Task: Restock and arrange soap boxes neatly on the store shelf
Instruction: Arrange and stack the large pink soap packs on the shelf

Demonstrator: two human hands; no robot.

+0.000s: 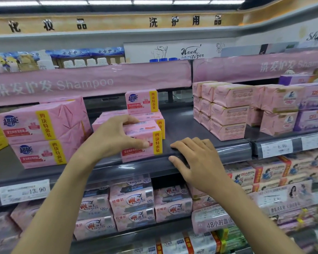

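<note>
- My left grip [117, 136] pinches the front soap box [140, 154], thumb on its face, fingers over its top.
- Box: rectangular, glossy pink wrap, yellow band; it stands at the front edge of the shelf [182, 125], ahead of matching boxes [149, 117].
- My right grip [196, 158] lies spread, flat on the smooth dark-grey shelf lip.
- Pink "Shampoo" banner [81, 85] overhead.

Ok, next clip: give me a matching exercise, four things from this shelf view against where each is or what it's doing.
Things:
1. left hand
2. right hand
3. 13.90 price tag
4. purple boxes

Places or states:
A. far right of the shelf
B. resting on the shelf's front edge
C. gripping the front pink soap box
D. on the rail, lower left

Pairs: 1-C; 2-B; 3-D; 4-A.
</note>
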